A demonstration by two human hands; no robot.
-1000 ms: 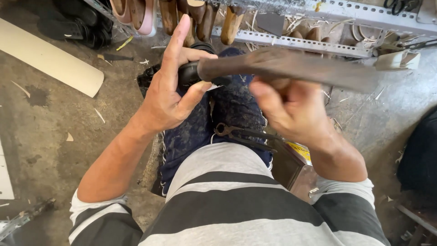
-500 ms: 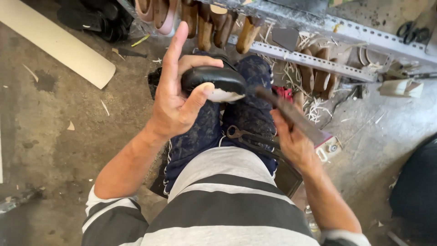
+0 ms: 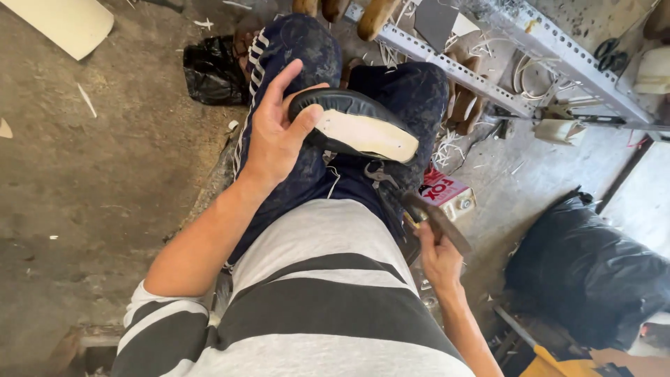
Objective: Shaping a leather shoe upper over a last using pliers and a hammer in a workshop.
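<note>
My left hand (image 3: 276,136) grips one end of a black shoe (image 3: 356,126), held sole-up over my lap so its pale insole board faces me. My right hand (image 3: 438,257) is low by my right hip, closed around the handle of a dark hammer-like tool (image 3: 434,218). A pair of metal pincers (image 3: 380,178) lies on my right thigh, just under the shoe. I sit in dark patterned trousers and a grey shirt with black stripes.
A perforated metal rack (image 3: 502,63) runs across the top right with wooden shoe lasts (image 3: 377,14) on it. A small red and white tin (image 3: 447,192) sits by my right knee. Black bags lie at the right (image 3: 593,272) and top left (image 3: 209,70). Concrete floor to the left.
My right hand has dropped with the tool from in front of the shoe down to my right side. My left hand has turned the shoe so its pale sole faces up.
</note>
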